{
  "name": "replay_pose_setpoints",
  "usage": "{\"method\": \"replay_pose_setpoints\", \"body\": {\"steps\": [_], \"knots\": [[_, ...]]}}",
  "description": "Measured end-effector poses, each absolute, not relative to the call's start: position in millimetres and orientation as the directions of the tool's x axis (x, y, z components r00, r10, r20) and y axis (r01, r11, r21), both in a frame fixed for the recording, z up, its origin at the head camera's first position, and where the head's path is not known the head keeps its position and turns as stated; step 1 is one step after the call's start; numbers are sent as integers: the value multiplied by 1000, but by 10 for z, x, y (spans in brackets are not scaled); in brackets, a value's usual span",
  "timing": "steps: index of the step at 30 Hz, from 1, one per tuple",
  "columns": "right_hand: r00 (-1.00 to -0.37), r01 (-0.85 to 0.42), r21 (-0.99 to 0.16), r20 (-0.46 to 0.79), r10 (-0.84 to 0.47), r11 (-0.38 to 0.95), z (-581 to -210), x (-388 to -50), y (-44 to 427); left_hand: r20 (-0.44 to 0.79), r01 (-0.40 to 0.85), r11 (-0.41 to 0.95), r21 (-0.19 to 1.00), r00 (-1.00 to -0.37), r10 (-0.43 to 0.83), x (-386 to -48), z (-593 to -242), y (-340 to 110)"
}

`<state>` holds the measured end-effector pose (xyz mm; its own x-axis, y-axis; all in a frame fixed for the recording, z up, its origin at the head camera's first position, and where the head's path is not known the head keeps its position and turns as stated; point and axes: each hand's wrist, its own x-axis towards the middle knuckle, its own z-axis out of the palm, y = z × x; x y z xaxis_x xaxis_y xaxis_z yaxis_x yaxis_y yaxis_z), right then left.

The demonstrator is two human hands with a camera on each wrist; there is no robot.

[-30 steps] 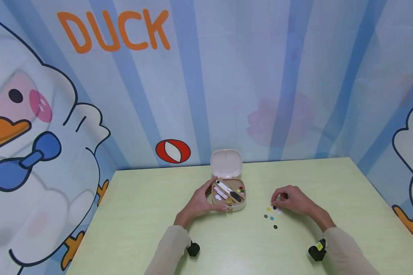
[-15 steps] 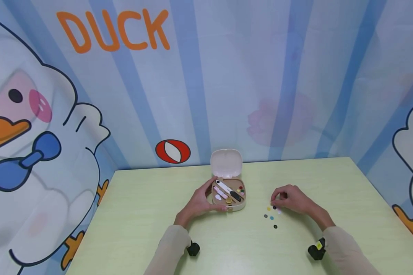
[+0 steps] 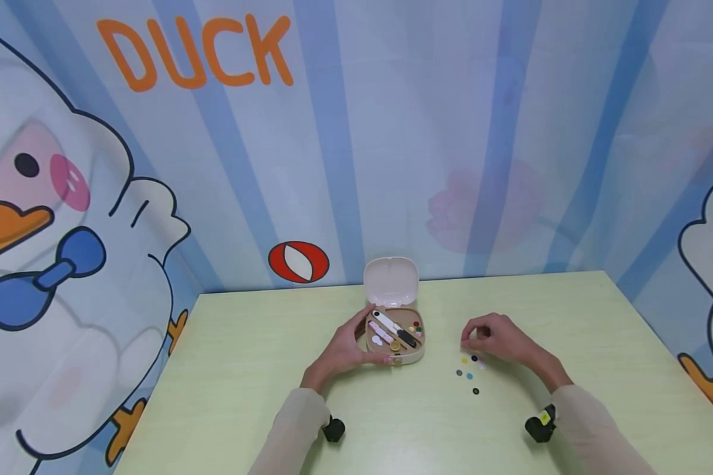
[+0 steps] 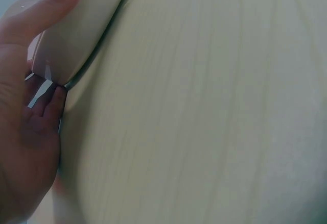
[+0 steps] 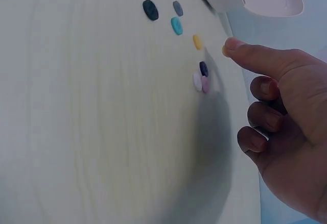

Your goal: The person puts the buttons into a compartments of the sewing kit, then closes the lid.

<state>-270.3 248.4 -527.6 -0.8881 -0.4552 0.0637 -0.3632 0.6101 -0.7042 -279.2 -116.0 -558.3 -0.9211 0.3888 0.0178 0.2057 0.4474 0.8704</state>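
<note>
My left hand (image 3: pixel 343 348) grips an open sewing box (image 3: pixel 412 358), its thumb along the front wall and its fingers at the far left side. Inside the box lie a white-and-black tool (image 3: pixel 395 329), a pink-and-white stick (image 3: pixel 381 332), a gold round piece (image 3: pixel 395 346) and several small coloured buttons (image 3: pixel 416 328). To the right, my right hand (image 3: pixel 500 339) is raised just over the table, thumb and index finger pinched together. At the thumb tip in the right wrist view shows the edge of a small yellow button (image 5: pixel 225 51).
Several loose buttons lie below the right hand: yellow (image 3: pixel 465 361), black (image 3: pixel 474 359), grey (image 3: pixel 459 373), blue (image 3: pixel 469 376), and another black button (image 3: pixel 476 391) closer in. The box's lid (image 3: pixel 391 280) stands upright near the curtain (image 3: pixel 386 132) behind the table.
My right hand has lifted from the buttons and shifted slightly left, towards the box, with fingers pinched. The left hand and the box have stayed put.
</note>
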Motion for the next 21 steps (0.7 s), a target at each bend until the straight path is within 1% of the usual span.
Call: {"method": "replay_pose_setpoints", "body": {"steps": [4, 21], "knots": [[-874, -393, -705, 87, -478, 590, -5245, -2749, 2426, 10, 198, 455, 868, -923, 384, -2792, -5574, -1157], [-857, -414, -730, 110, -504, 544, -5111, -2885, 2070, 4, 188, 435, 880, -921, 390, -2778, -5540, -1165]]}}
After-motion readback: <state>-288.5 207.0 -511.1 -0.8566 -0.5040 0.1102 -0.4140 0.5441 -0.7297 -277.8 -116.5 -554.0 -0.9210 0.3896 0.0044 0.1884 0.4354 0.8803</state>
